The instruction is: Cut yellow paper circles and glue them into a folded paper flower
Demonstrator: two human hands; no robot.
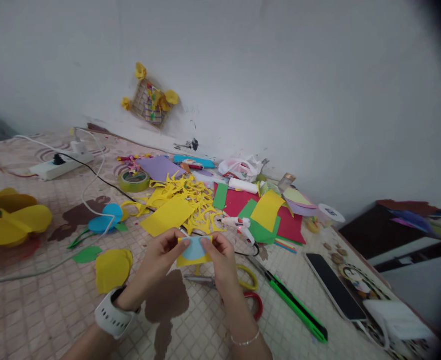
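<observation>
Your left hand (156,262) and right hand (222,262), forearms cut off by the bottom edge, each keep a pinching grip on one end of a yellow paper piece (189,261) bearing a blue half-disc, at lower centre. Scissors (205,281) lie partly hidden beneath your right wrist. Open floor (55,310) at lower left; paper clutter crowds the centre. Far right edge dark, detail lost.

Both forearms are bare as far as they show. The left hand (156,265) has a white watch (111,315) at its wrist — a broad strap dotted with rows of small holes. The right hand (220,262) wears a thin bracelet (246,341) at the wrist — a pale, silvery string of tiny beads or links.
</observation>
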